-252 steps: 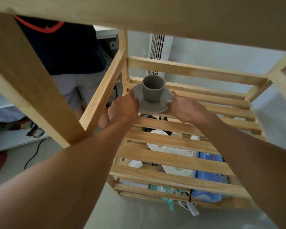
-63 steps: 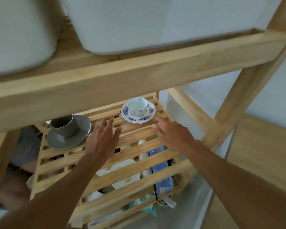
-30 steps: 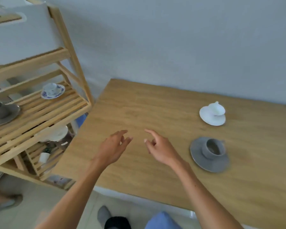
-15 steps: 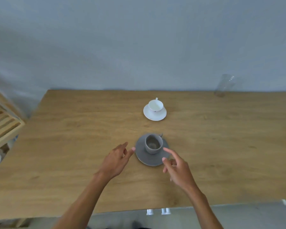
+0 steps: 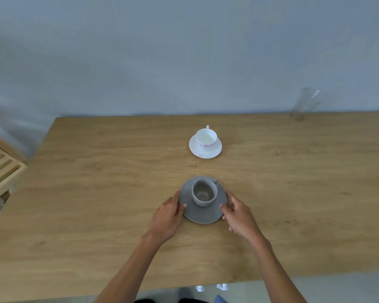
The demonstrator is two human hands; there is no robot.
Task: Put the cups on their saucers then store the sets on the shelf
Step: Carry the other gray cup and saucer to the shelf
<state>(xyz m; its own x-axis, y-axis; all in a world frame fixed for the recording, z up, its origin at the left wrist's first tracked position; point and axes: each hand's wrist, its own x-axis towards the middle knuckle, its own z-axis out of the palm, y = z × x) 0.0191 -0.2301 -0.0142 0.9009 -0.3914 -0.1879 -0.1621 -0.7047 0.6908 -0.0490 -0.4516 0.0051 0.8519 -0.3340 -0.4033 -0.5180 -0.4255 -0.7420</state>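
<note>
A grey cup (image 5: 204, 192) stands upright on a grey saucer (image 5: 202, 215) near the middle of the wooden table (image 5: 96, 193). My left hand (image 5: 167, 217) grips the saucer's left rim and my right hand (image 5: 239, 215) grips its right rim, thumbs on top. The saucer still rests on the table. Farther back, a white cup (image 5: 206, 137) sits on a white saucer (image 5: 206, 153), untouched. A corner of the slatted wooden shelf (image 5: 0, 167) shows at the left edge.
A clear drinking glass (image 5: 304, 104) stands at the table's far right by the grey wall. The shelf corner sits close to the table's left end. The table's near edge runs just below my forearms.
Both hands have closed in from either side onto the grey saucer's rim. My view has shifted from the shelf, where two sets stand, to the table.
</note>
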